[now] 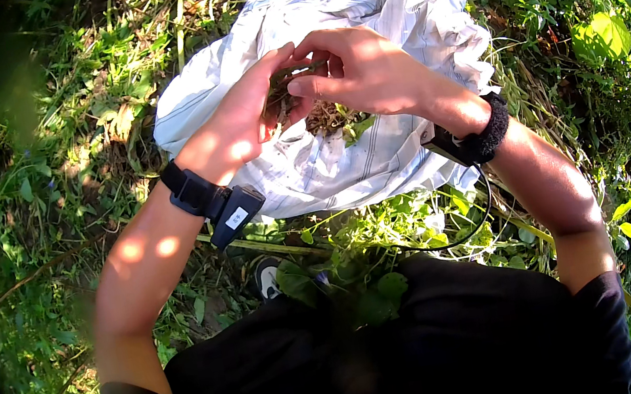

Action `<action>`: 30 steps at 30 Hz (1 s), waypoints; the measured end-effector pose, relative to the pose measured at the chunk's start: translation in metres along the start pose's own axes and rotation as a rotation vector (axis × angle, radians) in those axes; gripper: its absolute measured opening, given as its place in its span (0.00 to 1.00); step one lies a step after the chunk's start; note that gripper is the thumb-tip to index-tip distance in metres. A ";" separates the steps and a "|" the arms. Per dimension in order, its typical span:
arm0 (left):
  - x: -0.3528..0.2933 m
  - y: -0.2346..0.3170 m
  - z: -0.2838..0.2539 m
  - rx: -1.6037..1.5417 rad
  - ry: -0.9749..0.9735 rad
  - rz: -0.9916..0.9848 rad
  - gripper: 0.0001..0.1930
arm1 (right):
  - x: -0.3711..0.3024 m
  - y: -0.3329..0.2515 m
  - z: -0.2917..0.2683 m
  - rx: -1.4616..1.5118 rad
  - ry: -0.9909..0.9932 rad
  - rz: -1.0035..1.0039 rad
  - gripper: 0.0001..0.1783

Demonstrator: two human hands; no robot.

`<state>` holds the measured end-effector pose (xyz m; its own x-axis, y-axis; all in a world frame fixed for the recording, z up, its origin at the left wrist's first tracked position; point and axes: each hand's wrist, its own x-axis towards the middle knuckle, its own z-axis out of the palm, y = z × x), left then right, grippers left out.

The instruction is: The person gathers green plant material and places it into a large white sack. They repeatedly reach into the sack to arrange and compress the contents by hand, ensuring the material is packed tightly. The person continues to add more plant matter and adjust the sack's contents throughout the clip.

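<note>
My left hand (241, 110) and my right hand (370, 70) meet above a crumpled white sack (320, 176) with thin dark stripes. Between them is a small bunch of dry brown plant matter (280, 92), partly covered by my fingers. The left hand is cupped around it from the left. On the other side, my right thumb and fingers curl in and close on the bunch. Below the hands, brown dry plant bits (328, 119) lie in the sack's opening, with a green leaf among them. Several fingertips of both hands are hidden.
Green weeds and dry stalks (543, 110) surround the sack. Black straps with devices (232, 213) sit on my wrists, and a thin black cable (488, 204) hangs from the right one. My dark-clothed legs (479, 311) and a shoe (268, 277) are close in front.
</note>
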<state>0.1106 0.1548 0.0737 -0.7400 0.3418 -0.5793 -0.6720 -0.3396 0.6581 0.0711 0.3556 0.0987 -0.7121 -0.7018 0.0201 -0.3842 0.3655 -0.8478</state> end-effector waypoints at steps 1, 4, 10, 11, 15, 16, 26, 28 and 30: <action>-0.001 0.002 -0.012 -0.043 0.012 -0.029 0.17 | 0.001 0.000 -0.004 -0.016 0.059 0.074 0.29; -0.013 0.018 -0.064 -0.201 0.029 -0.036 0.12 | 0.006 0.013 -0.013 -0.066 0.264 0.217 0.29; -0.126 0.119 -0.224 0.572 0.743 0.562 0.12 | -0.025 0.065 -0.023 -0.222 0.056 0.280 0.18; -0.150 0.125 -0.247 0.984 0.987 0.445 0.18 | -0.031 0.073 -0.023 -0.273 -0.008 0.289 0.16; -0.173 0.082 -0.287 2.055 1.138 -0.294 0.34 | -0.041 0.093 -0.007 -0.509 -0.126 0.215 0.18; -0.164 0.069 -0.280 1.975 1.139 -0.293 0.35 | -0.043 0.095 0.002 -0.564 -0.139 0.215 0.20; 0.005 -0.023 -0.021 1.827 -0.096 1.102 0.21 | -0.064 0.105 0.068 -0.708 -0.111 0.054 0.13; 0.025 -0.045 0.005 1.750 -0.284 0.881 0.23 | -0.067 0.102 0.052 -0.667 -0.136 0.180 0.10; 0.047 -0.059 0.020 1.781 -0.173 0.733 0.23 | -0.074 0.096 0.030 -0.518 -0.136 0.259 0.08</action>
<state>0.1160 0.2090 0.0169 -0.7353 0.6770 -0.0327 0.5990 0.6717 0.4359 0.1047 0.4246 -0.0003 -0.7526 -0.6094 -0.2496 -0.4688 0.7620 -0.4467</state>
